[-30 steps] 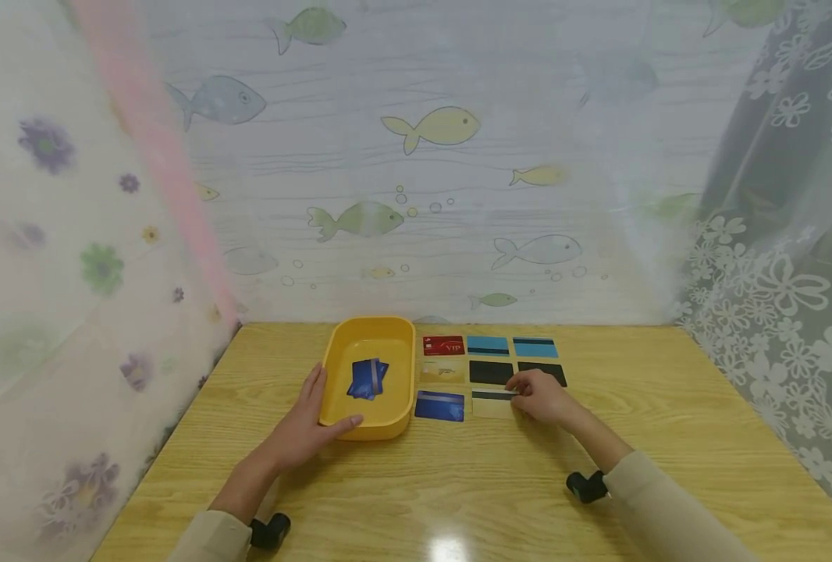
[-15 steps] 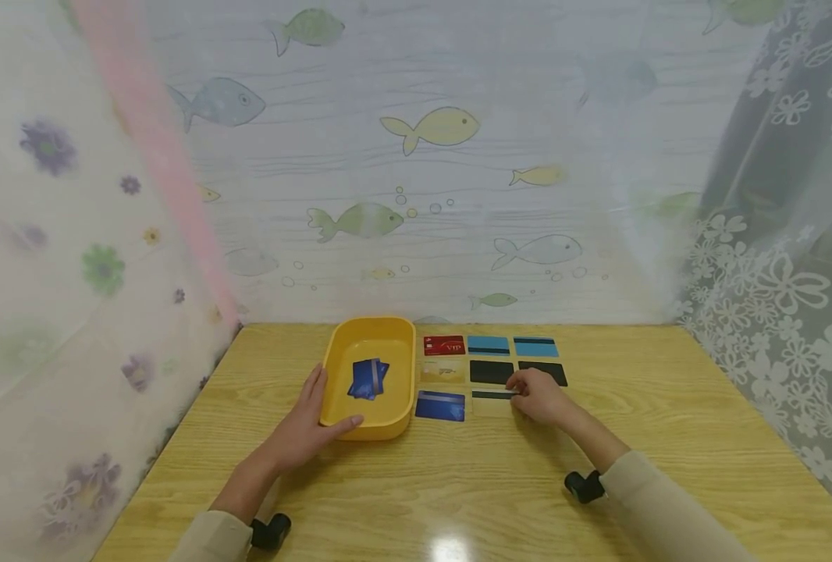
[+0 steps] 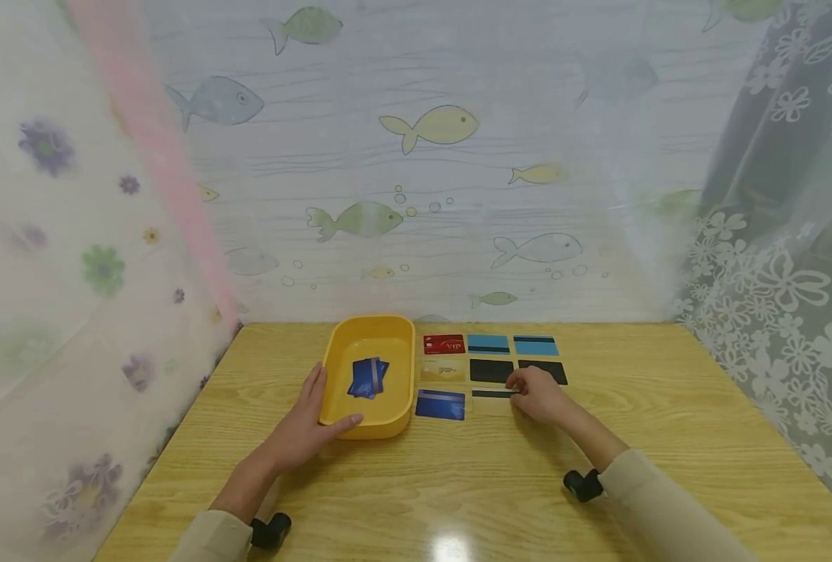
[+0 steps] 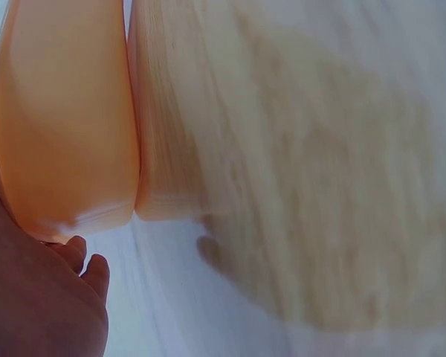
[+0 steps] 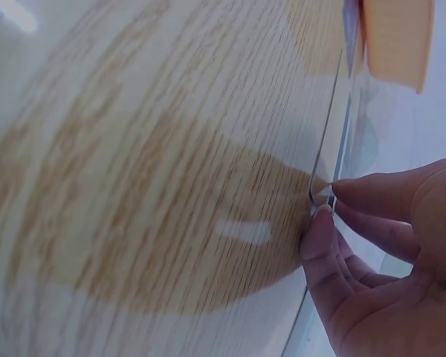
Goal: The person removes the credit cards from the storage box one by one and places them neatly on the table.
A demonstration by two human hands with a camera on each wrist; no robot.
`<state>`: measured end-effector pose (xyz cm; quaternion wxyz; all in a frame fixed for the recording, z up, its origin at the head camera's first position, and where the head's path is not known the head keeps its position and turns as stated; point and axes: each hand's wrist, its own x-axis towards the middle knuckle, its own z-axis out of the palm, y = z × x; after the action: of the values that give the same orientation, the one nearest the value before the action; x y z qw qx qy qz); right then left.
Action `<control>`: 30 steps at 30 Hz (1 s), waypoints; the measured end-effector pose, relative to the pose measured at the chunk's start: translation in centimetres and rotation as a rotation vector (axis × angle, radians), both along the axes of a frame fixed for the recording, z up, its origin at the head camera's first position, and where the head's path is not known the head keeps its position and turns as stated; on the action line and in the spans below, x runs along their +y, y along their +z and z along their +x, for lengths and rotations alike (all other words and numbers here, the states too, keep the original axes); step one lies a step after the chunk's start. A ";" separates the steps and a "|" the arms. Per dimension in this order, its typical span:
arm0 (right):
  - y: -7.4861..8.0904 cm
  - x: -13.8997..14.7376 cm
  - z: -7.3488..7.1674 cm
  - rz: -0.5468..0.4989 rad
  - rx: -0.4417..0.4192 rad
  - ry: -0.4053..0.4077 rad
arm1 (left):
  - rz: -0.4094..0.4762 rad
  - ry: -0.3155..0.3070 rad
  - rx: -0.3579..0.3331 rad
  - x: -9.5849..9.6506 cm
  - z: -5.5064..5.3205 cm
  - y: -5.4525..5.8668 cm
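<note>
My left hand point(image 3: 300, 434) grips the near left corner of a yellow plastic tray point(image 3: 390, 429), thumb at the front rim and fingers along the left side. Several blue cards point(image 3: 367, 379) lie overlapped inside the tray. With my right hand point(image 3: 541, 398) I pinch the right end of a cream magnetic-stripe card point(image 3: 489, 404), which lies close to the table. In the right wrist view, the thumb and fingertips meet at the edge of the card point(image 5: 328, 167). Left of this card is a blue card point(image 3: 440, 405) with a pale stripe.
Beyond the cream card, rows hold a red VIP card point(image 3: 443, 344), two light blue cards point(image 3: 488, 345), a gold card point(image 3: 443, 370) and two black cards point(image 3: 491, 371). A fish-print curtain point(image 3: 416, 172) hangs behind the wooden table point(image 3: 423, 492). Black wrist cameras point(image 3: 583, 485) sit below both wrists.
</note>
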<state>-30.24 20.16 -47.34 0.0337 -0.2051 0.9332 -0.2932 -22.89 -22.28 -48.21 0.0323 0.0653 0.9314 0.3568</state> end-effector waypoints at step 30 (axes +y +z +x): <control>0.0 0.0 0.2 -0.004 0.032 0.018 | -0.019 0.010 -0.008 0.3 0.2 0.5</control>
<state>-30.00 20.17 -47.38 0.0208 -0.2183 0.9311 -0.2914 -22.65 -21.94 -47.69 0.0350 0.0589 0.9348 0.3484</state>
